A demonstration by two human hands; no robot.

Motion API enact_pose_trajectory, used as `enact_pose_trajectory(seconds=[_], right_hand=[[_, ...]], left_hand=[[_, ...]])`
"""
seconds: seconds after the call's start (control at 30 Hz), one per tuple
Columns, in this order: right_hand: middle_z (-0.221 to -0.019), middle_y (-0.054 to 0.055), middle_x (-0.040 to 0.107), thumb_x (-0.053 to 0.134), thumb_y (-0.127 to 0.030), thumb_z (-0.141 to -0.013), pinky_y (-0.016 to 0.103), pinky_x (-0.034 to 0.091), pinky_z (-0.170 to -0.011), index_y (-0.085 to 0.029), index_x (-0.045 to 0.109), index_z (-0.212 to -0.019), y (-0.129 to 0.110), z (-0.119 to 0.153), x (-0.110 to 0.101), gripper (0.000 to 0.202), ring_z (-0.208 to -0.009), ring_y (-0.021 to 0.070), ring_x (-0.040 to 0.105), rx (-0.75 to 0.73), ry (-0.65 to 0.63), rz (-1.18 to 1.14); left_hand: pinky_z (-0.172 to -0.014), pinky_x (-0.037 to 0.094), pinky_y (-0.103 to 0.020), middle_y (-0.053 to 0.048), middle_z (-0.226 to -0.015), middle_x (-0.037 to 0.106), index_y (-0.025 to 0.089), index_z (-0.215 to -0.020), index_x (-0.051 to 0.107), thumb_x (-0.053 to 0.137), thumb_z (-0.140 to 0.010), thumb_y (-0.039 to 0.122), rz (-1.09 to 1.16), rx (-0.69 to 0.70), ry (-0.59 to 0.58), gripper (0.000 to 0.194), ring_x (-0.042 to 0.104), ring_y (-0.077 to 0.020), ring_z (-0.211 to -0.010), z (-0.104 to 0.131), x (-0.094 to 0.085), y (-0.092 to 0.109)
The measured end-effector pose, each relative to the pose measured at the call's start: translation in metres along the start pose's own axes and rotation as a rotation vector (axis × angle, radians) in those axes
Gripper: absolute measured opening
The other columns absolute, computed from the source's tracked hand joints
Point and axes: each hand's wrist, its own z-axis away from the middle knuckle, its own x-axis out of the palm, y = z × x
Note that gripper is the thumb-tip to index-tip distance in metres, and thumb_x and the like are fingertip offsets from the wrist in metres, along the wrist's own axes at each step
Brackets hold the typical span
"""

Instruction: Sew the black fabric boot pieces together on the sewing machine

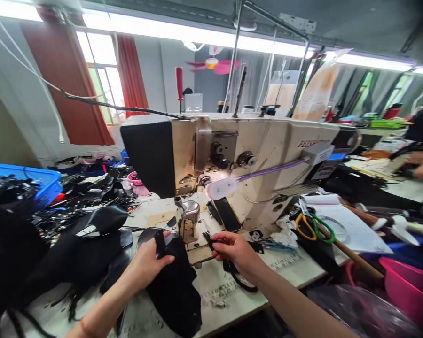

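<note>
My left hand (150,258) is closed on a black leather-like piece (178,291), thumb on top. The piece hangs down over the front of the table, left of the presser foot area of a sewing machine (192,218). Just right of the needle area, my right hand (232,251) pinches a small dark thing with a narrow tip (208,238); its exact kind is hard to make out. Beneath that hand lies a black curved loop (245,283), partly hidden by the wrist. A dark phone-like slab (227,213) leans against the machine behind it.
Left of the machine are black pieces (102,220) in a heap and a blue basket (47,188). On the right lie scissors (315,227) with yellow and green handles, a notepad (352,225) and a wooden stick (356,258). A pink bucket (409,286) stands below.
</note>
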Motion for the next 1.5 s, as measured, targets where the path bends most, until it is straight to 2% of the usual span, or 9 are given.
enact_pose_trajectory(seconds=[0.1, 0.23, 0.43, 0.63, 0.87, 0.97, 1.1, 1.27, 1.5], right_hand=[[-0.07, 0.0, 0.061, 0.073, -0.04, -0.074, 0.036, 0.054, -0.067, -0.017, 0.064, -0.088, -0.012, -0.015, 0.029, 0.029, -0.068, 0.0186, 0.066, -0.053, -0.204, 0.151], [-0.1, 0.004, 0.061, 0.079, -0.017, -0.065, 0.038, 0.041, -0.097, -0.019, 0.068, -0.069, -0.029, -0.038, 0.061, 0.012, -0.105, 0.0225, 0.056, -0.268, -0.513, 0.45], [-0.096, 0.002, 0.051, 0.074, -0.01, -0.071, 0.033, 0.042, -0.087, -0.02, 0.068, -0.075, -0.04, -0.048, 0.082, 0.012, -0.095, 0.0191, 0.05, -0.505, -0.775, 0.748], [-0.094, 0.003, 0.048, 0.063, -0.013, -0.084, 0.034, 0.041, -0.087, -0.02, 0.063, -0.086, -0.036, -0.048, 0.092, 0.007, -0.095, 0.0187, 0.046, -0.64, -0.687, 0.731], [-0.091, 0.002, 0.051, 0.053, -0.019, -0.091, 0.032, 0.04, -0.083, -0.02, 0.053, -0.085, -0.037, -0.046, 0.095, 0.005, -0.089, 0.0176, 0.047, -0.64, -0.601, 0.635], [-0.087, 0.0, 0.053, 0.051, -0.024, -0.093, 0.029, 0.041, -0.078, -0.02, 0.054, -0.087, -0.044, -0.047, 0.088, 0.007, -0.083, 0.0156, 0.049, -0.592, -0.663, 0.643], [-0.088, 0.001, 0.055, 0.063, -0.022, -0.085, 0.029, 0.043, -0.079, -0.019, 0.062, -0.081, -0.038, -0.052, 0.084, 0.004, -0.086, 0.0166, 0.053, -0.553, -0.72, 0.668], [-0.092, 0.003, 0.057, 0.075, -0.015, -0.073, 0.035, 0.041, -0.086, -0.018, 0.064, -0.069, -0.011, -0.052, 0.093, 0.012, -0.093, 0.0194, 0.055, -0.519, -0.495, 0.648], [-0.082, 0.001, 0.057, 0.069, -0.01, -0.073, 0.034, 0.037, -0.082, -0.019, 0.055, -0.069, 0.007, -0.043, 0.109, 0.017, -0.085, 0.0191, 0.052, -0.515, -0.198, 0.606]], left_hand=[[-0.09, 0.047, -0.039, -0.009, -0.105, 0.073, 0.019, -0.131, 0.054, 0.064, -0.072, 0.02, -0.09, -0.001, 0.007, 0.06, 0.065, -0.0278, -0.101, 0.0, 0.007, 0.002], [-0.082, 0.045, -0.038, -0.01, -0.093, 0.073, 0.019, -0.135, 0.048, 0.057, -0.073, 0.013, -0.189, 0.009, 0.036, 0.063, 0.067, -0.0288, -0.091, 0.004, 0.014, 0.002], [-0.069, 0.043, -0.033, -0.013, -0.089, 0.072, 0.01, -0.116, 0.052, 0.057, -0.076, 0.021, -0.16, -0.059, 0.172, 0.042, 0.067, -0.028, -0.081, 0.014, 0.008, -0.002], [-0.064, 0.041, -0.026, -0.001, -0.075, 0.068, 0.018, -0.076, 0.065, 0.053, -0.078, 0.026, -0.035, -0.013, 0.08, 0.015, 0.06, -0.0177, -0.073, 0.03, -0.018, 0.0], [-0.073, 0.043, -0.028, -0.002, -0.087, 0.07, 0.018, -0.094, 0.065, 0.058, -0.073, 0.021, 0.043, -0.006, 0.066, 0.023, 0.06, -0.0191, -0.081, 0.037, -0.025, 0.018], [-0.07, 0.046, -0.025, 0.002, -0.092, 0.072, 0.023, -0.104, 0.066, 0.07, -0.068, 0.029, 0.115, -0.018, -0.006, 0.037, 0.064, -0.0181, -0.083, 0.035, -0.019, 0.012], [-0.069, 0.043, -0.026, 0.0, -0.087, 0.071, 0.019, -0.094, 0.067, 0.074, -0.062, 0.025, 0.079, -0.085, 0.072, 0.033, 0.062, -0.0199, -0.08, 0.028, -0.007, -0.006], [-0.063, 0.04, -0.025, 0.003, -0.077, 0.067, 0.018, -0.09, 0.069, 0.074, -0.061, 0.03, 0.081, -0.107, 0.075, 0.032, 0.058, -0.0184, -0.074, 0.021, -0.001, -0.019], [-0.058, 0.037, -0.024, 0.003, -0.068, 0.062, 0.014, -0.076, 0.065, 0.066, -0.063, 0.026, 0.061, -0.116, 0.078, 0.017, 0.054, -0.0156, -0.067, 0.021, -0.007, -0.018]])
